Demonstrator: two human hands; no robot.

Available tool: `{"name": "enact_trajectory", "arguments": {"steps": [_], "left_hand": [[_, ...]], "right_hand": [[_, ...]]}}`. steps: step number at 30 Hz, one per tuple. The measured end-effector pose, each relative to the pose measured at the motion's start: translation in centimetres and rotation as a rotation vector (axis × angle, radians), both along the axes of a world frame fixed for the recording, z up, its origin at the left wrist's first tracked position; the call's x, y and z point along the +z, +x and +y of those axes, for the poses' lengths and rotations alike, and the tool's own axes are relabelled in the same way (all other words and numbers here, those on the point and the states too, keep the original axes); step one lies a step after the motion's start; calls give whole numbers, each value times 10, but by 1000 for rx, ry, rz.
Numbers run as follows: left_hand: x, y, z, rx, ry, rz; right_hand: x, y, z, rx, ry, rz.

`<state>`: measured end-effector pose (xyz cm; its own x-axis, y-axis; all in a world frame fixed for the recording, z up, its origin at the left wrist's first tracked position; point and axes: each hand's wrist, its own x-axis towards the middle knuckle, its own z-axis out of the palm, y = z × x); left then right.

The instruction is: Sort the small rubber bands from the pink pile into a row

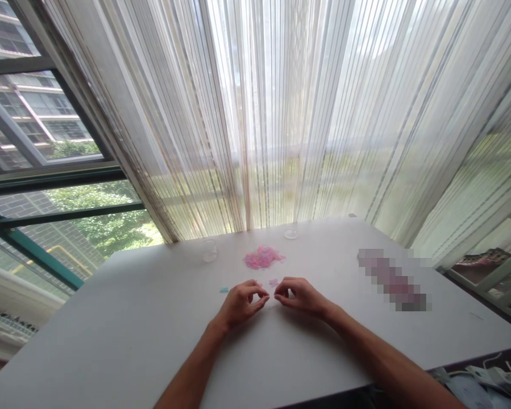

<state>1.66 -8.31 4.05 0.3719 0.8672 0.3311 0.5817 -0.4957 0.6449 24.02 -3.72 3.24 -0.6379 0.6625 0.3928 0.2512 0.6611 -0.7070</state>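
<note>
Fingers (260,305) of two hands (237,302) curl, grip impossible to tell, near one teal piece (224,289) and one pink pile (261,258).

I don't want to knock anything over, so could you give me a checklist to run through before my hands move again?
1. Hands apart: ok. A gap shows between the left hand and right hand.
2. Grip: cannot tell. Whether either hand pinches something is too small to make out.
3. Pile untouched: ok. It lies on the table, beyond both hands.
4. Teal piece out of the way: not ok. It lies right beside the left hand.
5. Clear cup away from the hands: ok. It stands farther back, left of the pile.
6. Clear dish away from the hands: ok. It sits near the far edge.
</note>
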Motion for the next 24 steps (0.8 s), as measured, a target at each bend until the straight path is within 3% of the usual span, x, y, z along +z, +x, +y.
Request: {"name": "enact_trajectory", "arguments": {"steps": [7,14,24], "left_hand": [[12,-14,0,58,28,24],[15,-32,3,213,97,141],[8,-20,6,291,64,235]], "right_hand": [[-3,-2,0,-36,30,37],[-4,-4,0,-26,36,50],[-2,-3,0,-34,37,35]]}}
